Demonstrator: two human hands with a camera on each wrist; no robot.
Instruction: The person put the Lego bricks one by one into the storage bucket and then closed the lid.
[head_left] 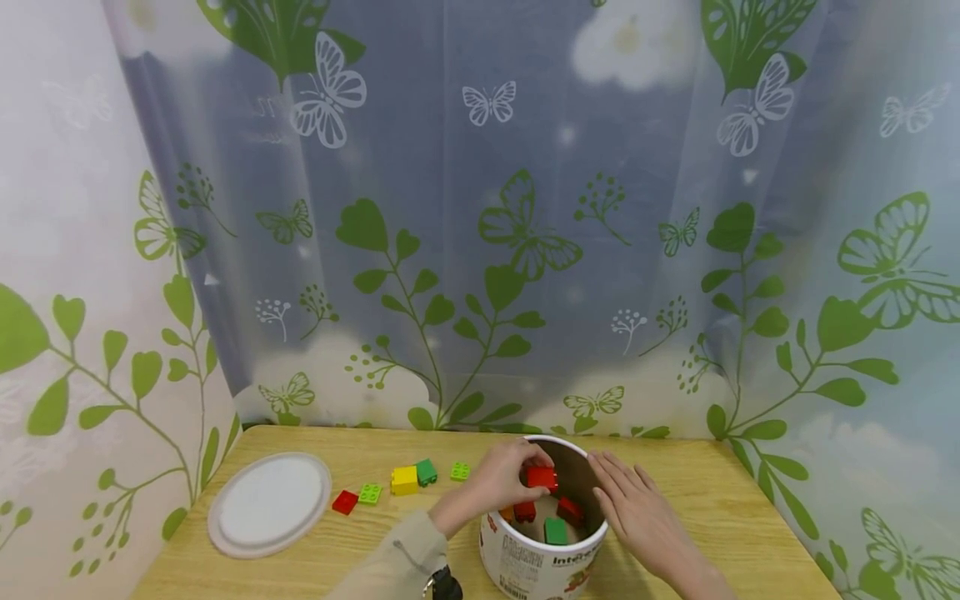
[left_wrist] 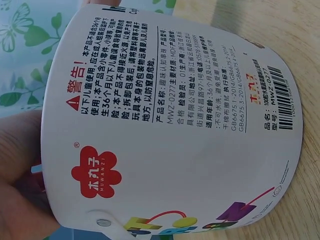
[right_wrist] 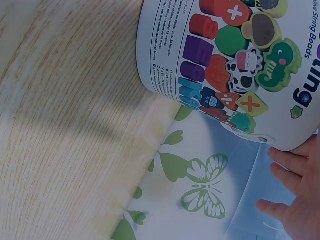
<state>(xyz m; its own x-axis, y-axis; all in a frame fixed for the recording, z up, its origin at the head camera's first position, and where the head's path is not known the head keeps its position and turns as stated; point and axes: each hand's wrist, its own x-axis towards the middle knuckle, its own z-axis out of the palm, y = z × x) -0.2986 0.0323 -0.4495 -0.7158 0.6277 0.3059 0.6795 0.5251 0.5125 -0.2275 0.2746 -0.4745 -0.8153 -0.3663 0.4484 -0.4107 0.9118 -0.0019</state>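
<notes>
A white round bucket point(head_left: 517, 562) with printed sides stands at the table's front. My left hand point(head_left: 504, 475) reaches over its left rim and pinches a red toy brick point(head_left: 542, 477) over the opening. Inside lie a green brick point(head_left: 556, 531), red bricks point(head_left: 571, 510) and a bit of orange. My right hand point(head_left: 641, 512) rests along the right rim, fingers extended. In the left wrist view, the bucket's printed wall point(left_wrist: 190, 140) hides most of the left hand point(left_wrist: 22, 175). The right wrist view shows the right fingers point(right_wrist: 287, 160) at the bucket's edge.
Left of the bucket, a row of loose bricks lies on the wooden table point(head_left: 420, 533): red point(head_left: 345, 502), lime point(head_left: 370, 493), yellow point(head_left: 404, 480), dark green point(head_left: 426, 472) and another lime one point(head_left: 460, 472). A round white lid point(head_left: 270, 504) lies farther left. A patterned curtain point(head_left: 465, 333) hangs behind.
</notes>
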